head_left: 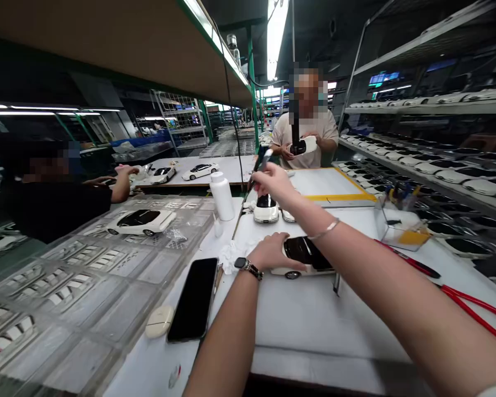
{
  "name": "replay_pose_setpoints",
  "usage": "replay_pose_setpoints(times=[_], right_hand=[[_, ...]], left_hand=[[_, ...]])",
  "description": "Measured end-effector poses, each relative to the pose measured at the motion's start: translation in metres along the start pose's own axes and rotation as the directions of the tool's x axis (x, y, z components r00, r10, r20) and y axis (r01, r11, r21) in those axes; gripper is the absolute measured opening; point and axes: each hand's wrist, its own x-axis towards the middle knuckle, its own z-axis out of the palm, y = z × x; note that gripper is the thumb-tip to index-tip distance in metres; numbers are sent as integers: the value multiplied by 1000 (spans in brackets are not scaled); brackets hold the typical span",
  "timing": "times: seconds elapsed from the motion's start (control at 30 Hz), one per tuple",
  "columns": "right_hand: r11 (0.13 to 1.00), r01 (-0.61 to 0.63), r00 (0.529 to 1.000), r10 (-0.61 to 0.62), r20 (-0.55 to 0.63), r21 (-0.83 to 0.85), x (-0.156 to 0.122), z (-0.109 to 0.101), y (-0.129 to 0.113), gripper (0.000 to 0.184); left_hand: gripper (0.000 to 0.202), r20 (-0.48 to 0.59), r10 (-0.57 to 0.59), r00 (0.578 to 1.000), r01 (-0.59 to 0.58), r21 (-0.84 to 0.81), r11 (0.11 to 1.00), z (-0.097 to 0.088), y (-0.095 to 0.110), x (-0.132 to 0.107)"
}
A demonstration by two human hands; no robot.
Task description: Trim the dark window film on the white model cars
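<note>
My left hand (270,252), with a watch on the wrist, is curled around one end of a white model car (306,251) with a black roof. The car sits on the white work surface, and my right forearm hides part of it. Farther forward and raised, my right hand (275,182) is closed on a slim dark tool (257,168), whose exact kind I cannot make out. Beneath that hand stands another white model car (267,209), with part of one more beside it. A white bottle (222,196) and crumpled tissue (230,256) are to the left.
A black phone (193,300) and a cream case (160,321) lie at left, beside clear trays (119,314) of white parts. Red-handled pliers (475,309) and a clear box (400,223) are at right. Racks of car bodies (450,171) line the right. Two co-workers sit nearby.
</note>
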Motion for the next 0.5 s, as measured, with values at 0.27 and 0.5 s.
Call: replay_pose_setpoints(times=[0.27, 0.5], right_hand=[[971, 18, 996, 3, -88, 238, -134, -114, 63, 24], [998, 51, 992, -54, 114, 30, -185, -132, 96, 20]], left_hand=[[110, 33, 28, 999, -30, 54, 998, 2, -9, 8], [115, -22, 50, 999, -43, 242, 969, 8, 11, 5]])
